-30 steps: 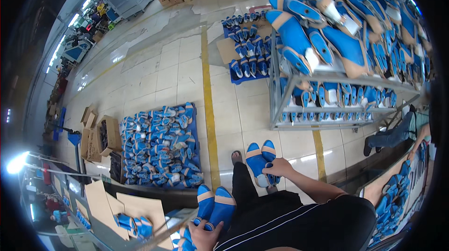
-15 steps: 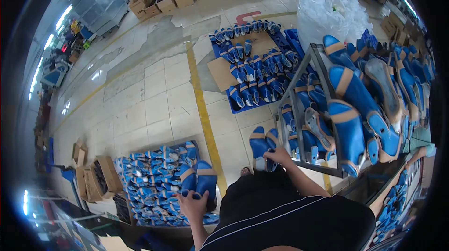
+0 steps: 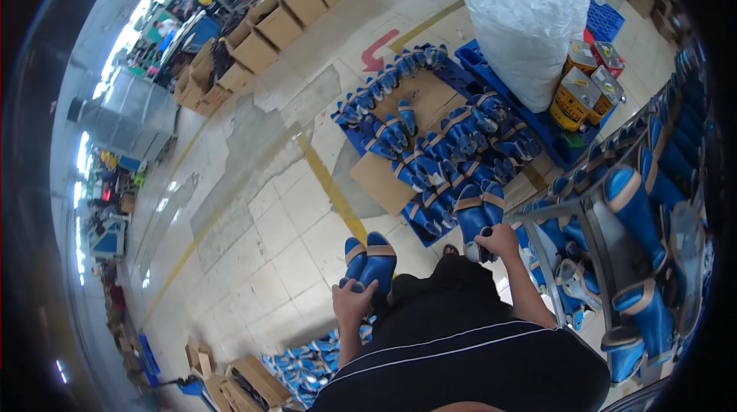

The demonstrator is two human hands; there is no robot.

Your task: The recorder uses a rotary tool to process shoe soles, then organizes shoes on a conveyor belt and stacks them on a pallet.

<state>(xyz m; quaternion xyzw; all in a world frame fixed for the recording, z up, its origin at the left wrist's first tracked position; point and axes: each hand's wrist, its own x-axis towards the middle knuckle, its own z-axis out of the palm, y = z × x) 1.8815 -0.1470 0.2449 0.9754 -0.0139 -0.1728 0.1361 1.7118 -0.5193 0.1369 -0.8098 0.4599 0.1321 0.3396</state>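
Observation:
My left hand [image 3: 353, 303] is closed around the heel ends of a pair of blue shoe lasts [image 3: 378, 260] with tan straps across them. They point away from me, in front of my dark clothing. My right hand [image 3: 502, 242] grips a second pair of blue shoe lasts [image 3: 470, 211], also tan-strapped, by the heel ends. That pair hangs over the near edge of a floor pallet, where rows of similar blue lasts [image 3: 453, 132] stand around a bare cardboard sheet [image 3: 384, 184]. Whether the held lasts touch the rows I cannot tell.
To my right stands a metal rack [image 3: 591, 228] crowded with blue lasts. Beyond the rows, a blue pallet bears a large white plastic bag [image 3: 526, 28] and several metal cans [image 3: 577, 97]. More lasts [image 3: 307, 362] lie at lower left, beside cardboard boxes [image 3: 257, 381].
My view has turned to the right, toward the pallet with the rows. Both hands still hold their pairs, which have come away from the lower-left lasts and nearer the pallet.

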